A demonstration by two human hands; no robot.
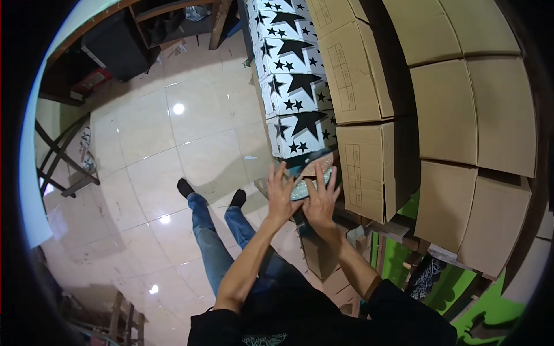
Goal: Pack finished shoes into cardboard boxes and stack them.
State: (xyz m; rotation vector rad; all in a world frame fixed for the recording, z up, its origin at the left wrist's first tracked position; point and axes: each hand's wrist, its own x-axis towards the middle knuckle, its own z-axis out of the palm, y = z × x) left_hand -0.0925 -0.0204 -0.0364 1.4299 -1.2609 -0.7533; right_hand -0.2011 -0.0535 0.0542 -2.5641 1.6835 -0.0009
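The pale green shiny bundle (301, 189) lies directly under the two hands, in the middle of the scene, at the near end of the row of white boxes (300, 134). The fingers of the left hand (280, 202) are at its left side, and those of the right hand (319, 203) lie over its right part. A pinkish-tan piece (318, 166) is just beside it on the far side. I see all these fingers rather straight and widely spread, touching the bundle without closing around it; how strongly they press, I cannot tell. The forearms (249, 260) come from the near side and converge, backs of the hands up, with the thumbs near each other. About writing: the brown cartons (362, 164) on the right carry a printed table, too small for me to read. The white boxes are decorated with black stars. The black shirt (311, 317) bears a pale print, also unclear to me.
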